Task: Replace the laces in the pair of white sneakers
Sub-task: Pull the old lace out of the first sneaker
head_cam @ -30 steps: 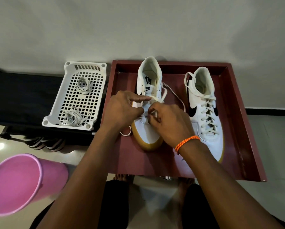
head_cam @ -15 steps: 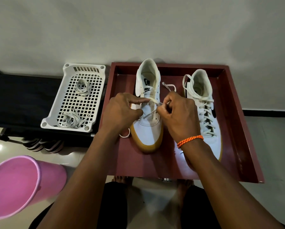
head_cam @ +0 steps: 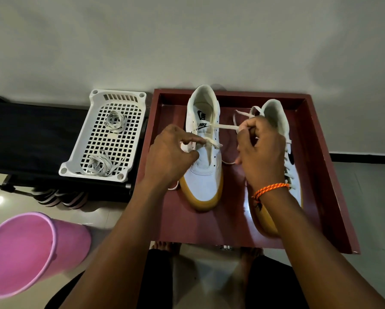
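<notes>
Left hand [head_cam: 169, 157] steadies the left sneaker [head_cam: 203, 152] in the red tray [head_cam: 325, 175], fingers pinching its lace [head_cam: 225, 127]; right hand [head_cam: 261, 150] fingers grip the lace's other end

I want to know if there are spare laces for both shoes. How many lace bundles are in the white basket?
2. One lace bundle lies toward the far end of the white basket; the other bundle lies at its near end. None seem hidden.

left grip [head_cam: 172, 153] and right grip [head_cam: 259, 146] both curled, pinching, forearms extended.
</notes>
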Demonstrator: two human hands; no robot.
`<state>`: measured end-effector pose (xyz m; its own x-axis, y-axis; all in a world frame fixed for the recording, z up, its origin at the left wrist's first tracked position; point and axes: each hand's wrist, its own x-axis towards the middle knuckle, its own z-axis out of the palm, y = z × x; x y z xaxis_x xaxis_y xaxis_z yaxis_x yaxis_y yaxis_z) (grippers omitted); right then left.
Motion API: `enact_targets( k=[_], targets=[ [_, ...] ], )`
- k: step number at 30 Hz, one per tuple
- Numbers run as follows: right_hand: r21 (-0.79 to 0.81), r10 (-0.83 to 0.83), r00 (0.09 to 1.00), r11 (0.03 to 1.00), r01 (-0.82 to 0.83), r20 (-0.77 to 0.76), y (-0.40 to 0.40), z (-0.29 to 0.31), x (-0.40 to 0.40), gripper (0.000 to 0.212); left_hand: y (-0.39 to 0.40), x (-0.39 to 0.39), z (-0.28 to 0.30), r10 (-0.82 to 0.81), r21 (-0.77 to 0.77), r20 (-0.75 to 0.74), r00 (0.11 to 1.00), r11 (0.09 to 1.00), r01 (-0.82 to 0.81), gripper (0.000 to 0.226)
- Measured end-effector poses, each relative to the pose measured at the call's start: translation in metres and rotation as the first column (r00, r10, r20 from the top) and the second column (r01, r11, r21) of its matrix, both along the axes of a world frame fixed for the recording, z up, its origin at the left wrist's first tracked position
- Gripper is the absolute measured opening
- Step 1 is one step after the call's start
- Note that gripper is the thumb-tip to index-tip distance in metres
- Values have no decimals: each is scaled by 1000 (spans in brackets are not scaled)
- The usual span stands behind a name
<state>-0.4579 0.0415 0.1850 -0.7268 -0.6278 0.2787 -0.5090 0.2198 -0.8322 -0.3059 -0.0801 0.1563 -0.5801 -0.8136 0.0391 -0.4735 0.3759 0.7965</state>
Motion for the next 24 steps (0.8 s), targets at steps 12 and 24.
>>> enact_targets(
  k=[12,24],
  targets=[
    [101,246,938,968,-228,-243,-8,-10,2,12,-4,-6,14,-96,-219,-151,984,974,62,16],
    [182,215,964,965,-186,-155,-11,-14,-2,9,-11,24,30,525,-100,259,811,850,-518,29]
  ],
)
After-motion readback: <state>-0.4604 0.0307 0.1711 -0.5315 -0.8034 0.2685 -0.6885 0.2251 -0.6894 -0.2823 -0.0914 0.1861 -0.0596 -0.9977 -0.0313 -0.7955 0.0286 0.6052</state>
